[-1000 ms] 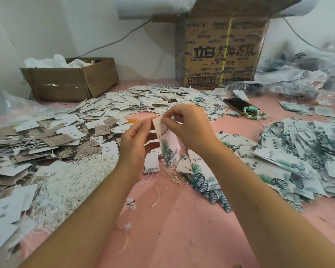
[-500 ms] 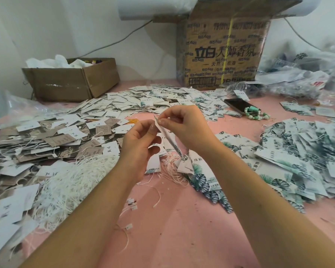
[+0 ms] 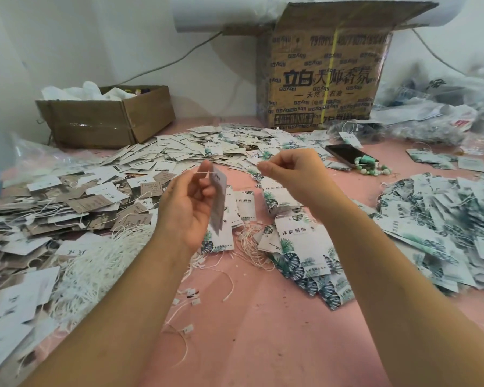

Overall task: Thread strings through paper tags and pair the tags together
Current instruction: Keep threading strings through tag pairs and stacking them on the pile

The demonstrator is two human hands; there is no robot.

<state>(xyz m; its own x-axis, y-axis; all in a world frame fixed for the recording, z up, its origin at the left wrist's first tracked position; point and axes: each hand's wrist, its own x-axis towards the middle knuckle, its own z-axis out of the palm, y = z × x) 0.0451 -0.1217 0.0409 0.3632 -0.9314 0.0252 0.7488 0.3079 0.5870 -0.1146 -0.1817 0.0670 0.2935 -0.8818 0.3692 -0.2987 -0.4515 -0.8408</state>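
Obs.: your left hand (image 3: 189, 208) is raised over the pink table (image 3: 249, 325) with its fingers curled. It holds one tag (image 3: 218, 202) by the upper end, so the card hangs free and nearly edge-on to you (motion blur here; I cannot tell which fingertips bear on it). Your right hand (image 3: 291, 171) sits apart to the right at about the same height. Its thumb and forefinger pinch the end of a thin string (image 3: 204, 172), and the other fingers are folded in. The string runs taut from that pinch toward the top of the tag.

Judgement: you have spread your hands to draw the string through the tag's hole. Holding the tag in the air lets it slide without snagging on the litter below. Threading looks nearly done for this tag; pairing is not yet done.

Layout: supplies lie within reach. The loose strings (image 3: 95, 261) are heaped by your left arm, the leaf-print tags (image 3: 305, 247) are stacked below your right hand, and what looks like the strung pile (image 3: 444, 219) is at far right.
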